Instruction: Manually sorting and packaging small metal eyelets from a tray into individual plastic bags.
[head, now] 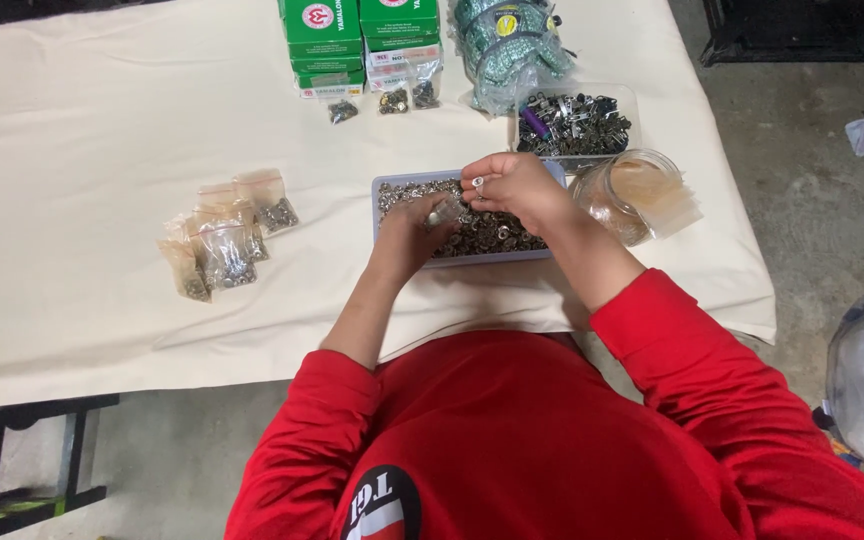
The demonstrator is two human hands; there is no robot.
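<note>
Nearest to the camera are the red sleeves [652, 400] of the person, who leans over the near edge of the worktop [82, 150], which a cream cloth covers. Both hands are over a shallow pale tray [384, 245] full of small metal fasteners [492, 232], a little right of the middle of the worktop. The left hand [410, 232] rests on the fasteners with fingers curled around a small clear bag [446, 212]. The right hand [514, 188] is above the tray's far side, and its fingertips pinch one small silver fastener [478, 183].

To the left, well apart from the tray, lies a group of small filled bags [227, 235]. Just right of the tray stands a clear jar [632, 195] with empty bags inside. Behind the tray is a clear box of darker metal parts [574, 125]. At the far edge stand green boxes [357, 40] and a bundle of greenish packets [507, 45].
</note>
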